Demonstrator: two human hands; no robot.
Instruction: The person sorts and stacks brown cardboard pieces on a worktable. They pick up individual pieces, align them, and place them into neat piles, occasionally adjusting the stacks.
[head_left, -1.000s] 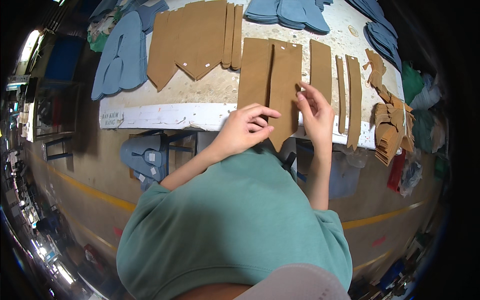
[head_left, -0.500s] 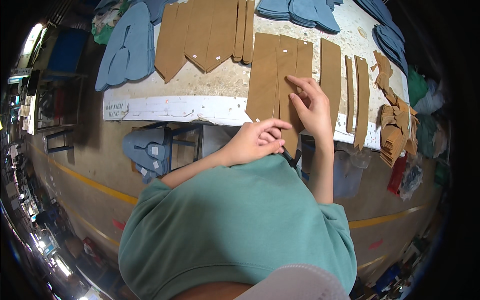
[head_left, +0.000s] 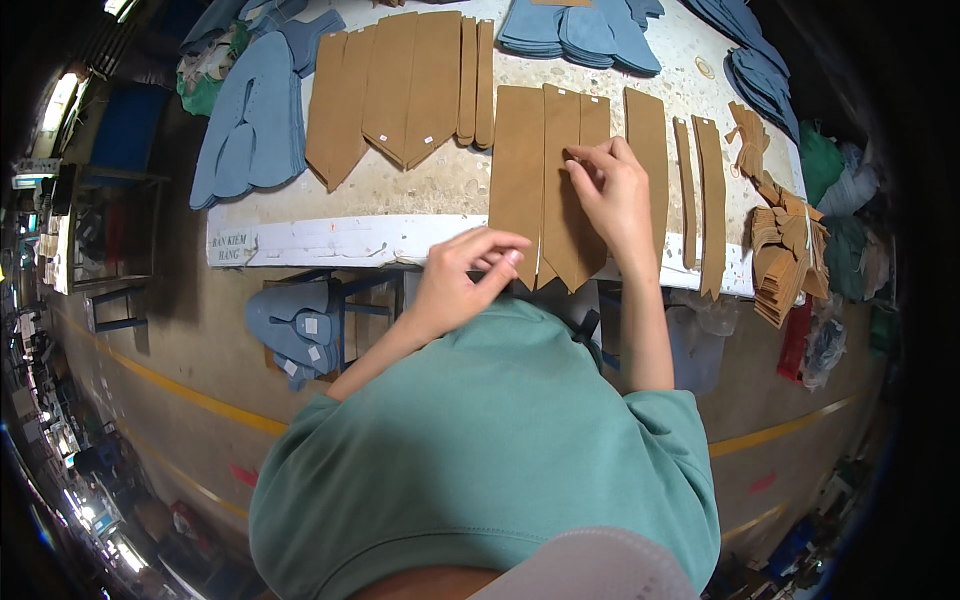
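hidden: right hand [head_left: 615, 195] covers part of the tan pointed leather strips [head_left: 563, 190] | cut off: far blue leather pieces [head_left: 580, 25] at top edge | unreadable: small white tags on the tan pieces [head_left: 428, 140]

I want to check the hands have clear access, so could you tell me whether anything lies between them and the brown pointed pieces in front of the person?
Nothing visible: the right hand already rests on the brown pointed pieces, and the left hand is at their lower edge.

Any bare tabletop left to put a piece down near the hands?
Bare tabletop shows between the far tan stack and the table's near edge, left of the tan pieces under the right hand. Right end is crowded with strips.
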